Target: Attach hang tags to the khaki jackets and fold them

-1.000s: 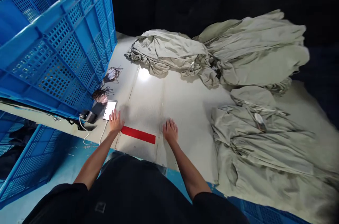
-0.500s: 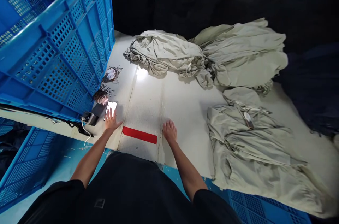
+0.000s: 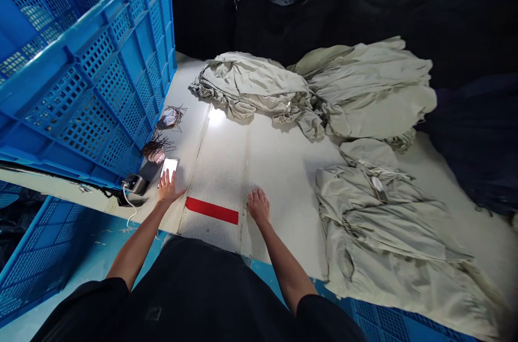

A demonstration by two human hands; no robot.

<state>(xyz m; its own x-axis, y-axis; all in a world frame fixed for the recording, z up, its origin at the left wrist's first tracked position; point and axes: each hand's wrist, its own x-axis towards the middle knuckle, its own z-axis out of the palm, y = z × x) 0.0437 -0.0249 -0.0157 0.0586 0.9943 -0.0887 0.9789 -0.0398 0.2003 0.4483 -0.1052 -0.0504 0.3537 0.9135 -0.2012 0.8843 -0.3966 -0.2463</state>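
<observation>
A pale, smooth table (image 3: 226, 169) with faint lengthwise seams is seen from above, its near edge marked by a flat red strip (image 3: 212, 210); just left of the strip the left hand (image 3: 167, 189) is laid palm down, fingers spread, nothing pinched, its fingertips resting on the near end of a lit phone (image 3: 169, 166) that lies flat on the table's near left part; just right of the strip the right hand (image 3: 259, 206) is pressed flat on the bare surface, fingers side by side, nothing held; both forearms are stretched forward from black sleeves. Beside the phone a small black charger (image 3: 135, 184) with a white cable (image 3: 128, 210) is set; further off lie bundles of tags (image 3: 156, 148) with dark strings, against a perforated blue plastic crate (image 3: 89, 77). To the right a crumpled grey-green garment (image 3: 384, 228) is spread; more grey-green garments (image 3: 324, 94) are heaped beyond; dark fabric (image 3: 324, 2) is piled at the far side.
</observation>
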